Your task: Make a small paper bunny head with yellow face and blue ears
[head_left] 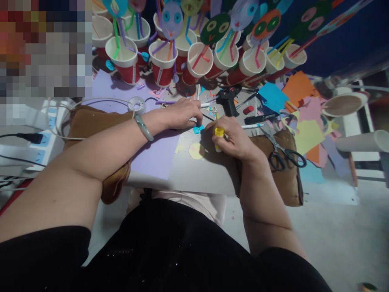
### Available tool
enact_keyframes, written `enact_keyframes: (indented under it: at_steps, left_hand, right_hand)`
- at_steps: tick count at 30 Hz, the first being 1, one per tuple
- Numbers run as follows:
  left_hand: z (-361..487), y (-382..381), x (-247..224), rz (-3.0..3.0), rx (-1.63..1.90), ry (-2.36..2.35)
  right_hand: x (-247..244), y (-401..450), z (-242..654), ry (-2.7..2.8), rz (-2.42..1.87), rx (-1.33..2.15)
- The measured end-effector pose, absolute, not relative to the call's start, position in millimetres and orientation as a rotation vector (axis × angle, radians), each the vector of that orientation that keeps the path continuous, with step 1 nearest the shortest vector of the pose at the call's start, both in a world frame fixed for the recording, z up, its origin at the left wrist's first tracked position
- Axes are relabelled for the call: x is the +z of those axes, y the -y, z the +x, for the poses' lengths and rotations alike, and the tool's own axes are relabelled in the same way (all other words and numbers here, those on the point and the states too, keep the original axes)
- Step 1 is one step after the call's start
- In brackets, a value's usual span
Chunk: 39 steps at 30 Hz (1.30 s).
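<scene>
Our right hand point(233, 138) is closed round yellow tube point(219, 133) over table point(206, 176). Our left hand point(182, 113) is half curled near blue paper pieces point(198, 129); we cannot tell if it grips. Yellow paper circle point(197, 151) lies nearer us.

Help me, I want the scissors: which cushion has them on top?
The right cushion: the scissors lie across its upper edge; the left cushion shows none.

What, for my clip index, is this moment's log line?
Left hand: near blue paper pieces | Right hand: holding yellow object | Yellow paper disc: on table | Scissors: over brown cushion
</scene>
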State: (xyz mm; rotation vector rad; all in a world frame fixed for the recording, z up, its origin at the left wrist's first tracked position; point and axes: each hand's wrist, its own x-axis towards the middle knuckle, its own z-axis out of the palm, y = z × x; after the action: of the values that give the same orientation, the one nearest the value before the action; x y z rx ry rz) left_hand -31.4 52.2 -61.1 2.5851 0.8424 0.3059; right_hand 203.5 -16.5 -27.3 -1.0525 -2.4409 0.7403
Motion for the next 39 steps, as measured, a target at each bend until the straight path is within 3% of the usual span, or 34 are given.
enact_keyframes:
  at_steps: [39]
  left_hand:
    - [-31,-48,-52,2.573,0.238,-0.867]
  right_hand:
    - [-37,15,202,2.565,-1.151,0.65]
